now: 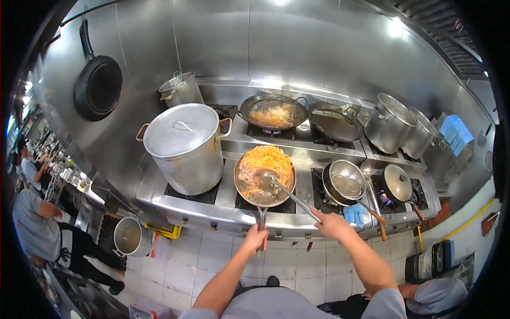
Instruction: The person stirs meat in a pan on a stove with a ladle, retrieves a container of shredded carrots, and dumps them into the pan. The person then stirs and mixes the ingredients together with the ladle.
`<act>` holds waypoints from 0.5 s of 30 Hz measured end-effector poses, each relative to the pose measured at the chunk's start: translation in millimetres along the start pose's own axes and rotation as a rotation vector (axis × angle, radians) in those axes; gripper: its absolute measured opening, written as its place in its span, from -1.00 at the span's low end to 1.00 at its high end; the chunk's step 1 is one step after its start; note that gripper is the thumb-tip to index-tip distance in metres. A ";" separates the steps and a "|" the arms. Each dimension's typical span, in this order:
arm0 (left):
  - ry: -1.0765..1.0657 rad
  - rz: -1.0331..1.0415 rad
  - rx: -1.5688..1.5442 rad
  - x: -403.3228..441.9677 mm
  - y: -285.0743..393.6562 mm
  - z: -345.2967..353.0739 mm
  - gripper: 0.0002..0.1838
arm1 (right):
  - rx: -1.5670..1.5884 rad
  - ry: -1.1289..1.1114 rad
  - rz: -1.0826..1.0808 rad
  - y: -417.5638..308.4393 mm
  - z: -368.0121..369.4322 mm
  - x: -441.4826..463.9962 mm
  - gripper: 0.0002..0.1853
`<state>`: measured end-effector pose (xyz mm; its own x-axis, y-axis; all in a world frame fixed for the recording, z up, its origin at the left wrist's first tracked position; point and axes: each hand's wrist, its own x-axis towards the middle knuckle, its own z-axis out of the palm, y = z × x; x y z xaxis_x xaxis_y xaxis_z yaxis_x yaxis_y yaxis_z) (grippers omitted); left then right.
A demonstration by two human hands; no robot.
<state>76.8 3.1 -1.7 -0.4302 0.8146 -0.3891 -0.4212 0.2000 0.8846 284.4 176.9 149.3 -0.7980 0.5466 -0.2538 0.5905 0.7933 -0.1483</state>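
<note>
A frying pan [261,200] sits on the front burner, and my left hand [256,238] is wrapped round its handle. Orange shredded strips [270,158] that look like carrot fill the far side of the pan. Paler pinkish pieces [247,171] lie at its left. My right hand [334,224] grips the long handle of a metal ladle [295,197], closed round it. The ladle's bowl rests tilted among the food, partly covering it.
Left of the pan stands a large lidded stockpot [183,133]. Behind it, a wok [245,112] of bubbling food sits over a flame. A strainer [346,178] on a pan and a blue cloth [355,215] are at the right. Co-workers [40,212] stand at both sides.
</note>
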 end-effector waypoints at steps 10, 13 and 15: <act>-0.032 -0.172 -0.079 2.7 60.7 16.3 -0.94 | 0.012 -0.239 -0.024 0.1 -39.3 -64.6 -0.34; -0.083 -0.152 0.014 28.9 66.6 17.6 -0.93 | 0.013 -0.185 0.023 7.9 -30.1 -29.8 -0.33; -0.102 -0.065 0.007 42.0 54.3 17.9 -0.94 | 0.020 -0.117 0.059 2.1 -25.4 -12.0 -0.32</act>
<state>50.1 57.8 34.6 -0.3190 0.8508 -0.4176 -0.4401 0.2572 0.8603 292.2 178.9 176.3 -0.7429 0.5565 -0.3720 0.6394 0.7544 -0.1486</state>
